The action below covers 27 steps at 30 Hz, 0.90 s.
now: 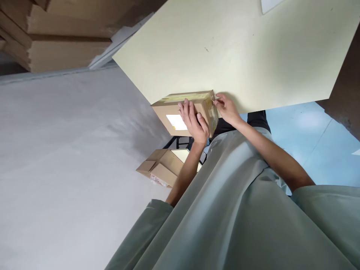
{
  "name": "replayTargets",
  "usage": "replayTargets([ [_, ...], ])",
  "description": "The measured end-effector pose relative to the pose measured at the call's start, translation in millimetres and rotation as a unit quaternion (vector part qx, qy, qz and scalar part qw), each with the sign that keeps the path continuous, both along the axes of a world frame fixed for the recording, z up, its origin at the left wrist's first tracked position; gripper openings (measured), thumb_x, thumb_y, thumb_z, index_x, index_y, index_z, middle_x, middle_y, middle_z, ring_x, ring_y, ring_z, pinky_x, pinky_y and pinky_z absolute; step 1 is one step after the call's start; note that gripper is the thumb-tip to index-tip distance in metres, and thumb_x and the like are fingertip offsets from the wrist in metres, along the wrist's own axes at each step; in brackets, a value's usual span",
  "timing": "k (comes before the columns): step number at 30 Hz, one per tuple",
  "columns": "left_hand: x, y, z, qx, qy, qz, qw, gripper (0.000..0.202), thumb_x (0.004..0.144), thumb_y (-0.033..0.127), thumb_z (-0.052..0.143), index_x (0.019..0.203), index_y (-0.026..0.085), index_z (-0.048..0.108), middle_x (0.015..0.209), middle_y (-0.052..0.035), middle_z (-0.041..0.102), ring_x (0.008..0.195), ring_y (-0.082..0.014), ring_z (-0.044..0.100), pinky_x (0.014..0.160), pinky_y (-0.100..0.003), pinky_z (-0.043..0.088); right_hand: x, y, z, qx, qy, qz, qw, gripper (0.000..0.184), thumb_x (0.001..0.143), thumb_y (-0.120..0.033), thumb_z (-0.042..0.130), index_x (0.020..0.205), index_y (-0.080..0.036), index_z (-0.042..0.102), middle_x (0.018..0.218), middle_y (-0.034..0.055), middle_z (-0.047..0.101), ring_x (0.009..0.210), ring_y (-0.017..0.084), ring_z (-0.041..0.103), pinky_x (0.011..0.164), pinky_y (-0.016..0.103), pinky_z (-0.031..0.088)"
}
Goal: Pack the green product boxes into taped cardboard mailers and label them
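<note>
A taped cardboard box [160,108] rests at the near edge of the pale table [225,52], with a white label [176,122] on the side facing me. My left hand [195,122] lies on that side, fingers stretched out and flat against the cardboard. At the box's right end, clear tape [211,108] looks shiny and wrinkled. My right hand [227,110] is there, thumb and forefinger pinched at the upper corner on what looks like the tape's edge. Yellowish tape [184,97] runs along the top of the box.
Stacked cardboard boxes [70,54] stand at the upper left. Below the table, an open carton [165,165] with bubble wrap [159,180] sits by the grey wall [70,150]. A white object [270,4] lies at the table's far side. Brown cardboard [345,86] borders the right.
</note>
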<state>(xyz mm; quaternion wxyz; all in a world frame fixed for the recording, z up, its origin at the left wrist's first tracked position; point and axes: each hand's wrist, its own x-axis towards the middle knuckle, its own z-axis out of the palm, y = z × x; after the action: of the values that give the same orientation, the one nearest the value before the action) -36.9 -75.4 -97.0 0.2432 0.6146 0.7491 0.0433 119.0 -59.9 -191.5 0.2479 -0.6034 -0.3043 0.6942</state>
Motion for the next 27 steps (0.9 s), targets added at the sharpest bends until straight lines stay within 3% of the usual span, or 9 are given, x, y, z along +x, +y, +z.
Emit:
replayTargets([
  [3, -0.1, -0.7, 0.4, 0.018, 0.018, -0.014, 1.000, 0.079, 0.120, 0.064, 0.017, 0.177, 0.016, 0.041, 0.186, -0.0183, 0.041, 0.183, -0.0276, 0.009, 0.149, -0.050, 0.007, -3.4, 3.0, -10.0, -0.007, 0.012, -0.042, 0.999, 0.042, 0.107, -0.062, 0.070, 0.128, -0.025, 0.076, 0.115, 0.0087, 0.084, 0.112, 0.029, 0.081, 0.110, 0.047, 0.063],
  [6, 0.4, 0.1, 1.8, 0.026, 0.015, -0.015, 0.999, 0.078, 0.120, 0.062, 0.018, 0.177, 0.015, 0.042, 0.185, -0.0194, 0.042, 0.183, -0.0285, 0.009, 0.149, -0.051, 0.007, -6.5, 7.7, -8.4, 0.008, 0.011, -0.049, 0.999, 0.037, 0.107, -0.062, 0.070, 0.110, -0.026, 0.077, 0.106, 0.0065, 0.082, 0.105, 0.026, 0.078, 0.104, 0.043, 0.063],
  [13, 3.4, 2.6, 6.0, 0.003, 0.002, 0.001, 1.000, 0.074, 0.120, 0.058, 0.025, 0.176, 0.013, 0.043, 0.185, -0.0207, 0.041, 0.183, -0.0310, 0.005, 0.149, -0.056, 0.004, 5.8, -4.1, 29.6, 0.095, -0.050, -0.090, 0.990, 0.045, 0.115, -0.068, 0.054, 0.103, -0.028, 0.071, 0.104, 0.0056, 0.077, 0.100, 0.024, 0.072, 0.104, 0.042, 0.060],
  [16, 4.2, 2.9, 6.3, -0.004, 0.001, 0.007, 1.000, 0.074, 0.120, 0.061, 0.027, 0.176, 0.014, 0.043, 0.187, -0.0203, 0.039, 0.183, -0.0312, 0.003, 0.149, -0.056, 0.002, 21.6, -16.1, 36.9, 0.125, -0.054, -0.116, 0.984, 0.049, 0.115, -0.071, 0.051, 0.104, -0.028, 0.071, 0.107, 0.0067, 0.074, 0.105, 0.025, 0.071, 0.105, 0.043, 0.059],
  [20, 5.0, 4.5, 7.2, -0.030, -0.011, 0.021, 0.999, 0.074, 0.119, 0.062, 0.034, 0.177, 0.017, 0.042, 0.188, -0.0185, 0.038, 0.183, -0.0322, 0.000, 0.149, -0.057, 0.002, 26.3, -14.7, 23.3, 0.144, -0.003, -0.111, 0.983, 0.051, 0.113, -0.075, 0.054, 0.105, -0.028, 0.072, 0.106, 0.0058, 0.073, 0.107, 0.025, 0.071, 0.103, 0.043, 0.060],
  [24, 5.0, 6.3, 8.0, -0.038, -0.020, 0.029, 0.999, 0.076, 0.118, 0.063, 0.039, 0.178, 0.018, 0.041, 0.189, -0.0172, 0.036, 0.183, -0.0338, -0.001, 0.149, -0.059, 0.002, -0.5, -3.5, 4.8, 0.142, 0.053, -0.101, 0.983, 0.055, 0.111, -0.080, 0.055, 0.108, -0.028, 0.074, 0.109, 0.0057, 0.075, 0.106, 0.023, 0.072, 0.101, 0.041, 0.063],
  [27, 3.7, 6.2, 6.3, -0.034, -0.018, 0.027, 0.999, 0.075, 0.118, 0.063, 0.035, 0.179, 0.018, 0.040, 0.189, -0.0164, 0.036, 0.183, -0.0323, -0.001, 0.149, -0.058, 0.001, -23.3, -1.7, -1.1, 0.115, 0.036, -0.124, 0.985, 0.058, 0.110, -0.083, 0.054, 0.110, -0.028, 0.074, 0.109, 0.0051, 0.076, 0.104, 0.022, 0.073, 0.100, 0.039, 0.065],
])
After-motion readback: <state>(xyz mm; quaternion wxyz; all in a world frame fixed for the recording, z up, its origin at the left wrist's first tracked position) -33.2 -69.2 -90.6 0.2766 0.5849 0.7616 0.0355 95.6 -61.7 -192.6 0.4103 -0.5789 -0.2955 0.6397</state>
